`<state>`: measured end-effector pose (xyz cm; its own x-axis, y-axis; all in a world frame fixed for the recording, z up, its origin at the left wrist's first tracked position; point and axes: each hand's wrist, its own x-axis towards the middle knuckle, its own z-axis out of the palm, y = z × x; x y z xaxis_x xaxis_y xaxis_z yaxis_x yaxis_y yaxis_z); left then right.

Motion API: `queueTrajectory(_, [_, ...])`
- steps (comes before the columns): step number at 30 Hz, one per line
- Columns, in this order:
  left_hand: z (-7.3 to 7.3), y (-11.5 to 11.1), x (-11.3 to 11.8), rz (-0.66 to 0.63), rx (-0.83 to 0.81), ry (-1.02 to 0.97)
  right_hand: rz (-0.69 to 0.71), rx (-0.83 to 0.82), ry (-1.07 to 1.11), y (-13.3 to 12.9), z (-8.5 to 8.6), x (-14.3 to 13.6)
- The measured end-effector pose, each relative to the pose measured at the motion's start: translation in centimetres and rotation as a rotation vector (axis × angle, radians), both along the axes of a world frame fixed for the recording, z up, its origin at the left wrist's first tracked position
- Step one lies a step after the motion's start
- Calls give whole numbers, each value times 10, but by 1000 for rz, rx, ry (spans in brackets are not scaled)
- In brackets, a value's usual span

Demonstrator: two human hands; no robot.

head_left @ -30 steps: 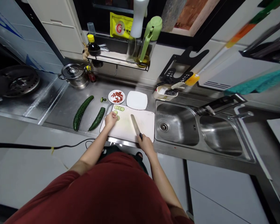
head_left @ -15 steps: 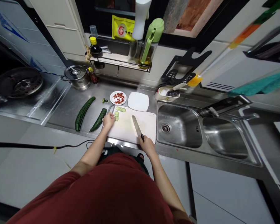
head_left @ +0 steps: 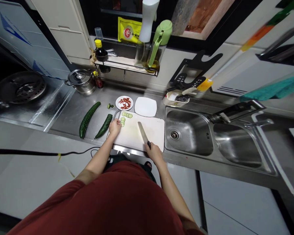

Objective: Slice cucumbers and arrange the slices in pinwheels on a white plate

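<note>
My right hand grips the black handle of a kitchen knife. The blade lies over the white cutting board, its tip pointing away from me and to the left. At the board's left edge my left hand is closed, fingers curled together; what they hold, if anything, is too small to make out. Right beside those fingertips is a short row of cucumber slices. Another row of cucumber slices lies at the board's far left. A cut piece of cucumber rests left of my left hand.
A whole cucumber lies farther left, with small cucumber ends behind the cut piece. A plate of red chopped bits and a white plate stand behind the board. A double sink is at right, a lidded pot back left.
My left hand has drawn back slightly from the cucumber slices. The knife has shifted very little, and my right hand still grips it.
</note>
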<state>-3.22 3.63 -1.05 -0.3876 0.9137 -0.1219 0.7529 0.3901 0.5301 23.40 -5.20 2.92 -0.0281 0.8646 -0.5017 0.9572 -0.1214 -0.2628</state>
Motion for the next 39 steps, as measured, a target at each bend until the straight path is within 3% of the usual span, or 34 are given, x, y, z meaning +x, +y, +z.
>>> queueTrajectory(7, [11, 9, 29, -55, 107, 29, -4, 14, 12, -1, -2, -1])
queueTrajectory(20, [11, 64, 48, -251, -71, 235, -39, -22, 16, -3, -1, -3])
queueTrajectory(31, [11, 67, 48, -270, -37, 237, -53, -17, 29, -4, -2, -3])
queueTrajectory(39, [14, 64, 45, -190, -100, 35, -40, -26, 26, -2, 0, -4])
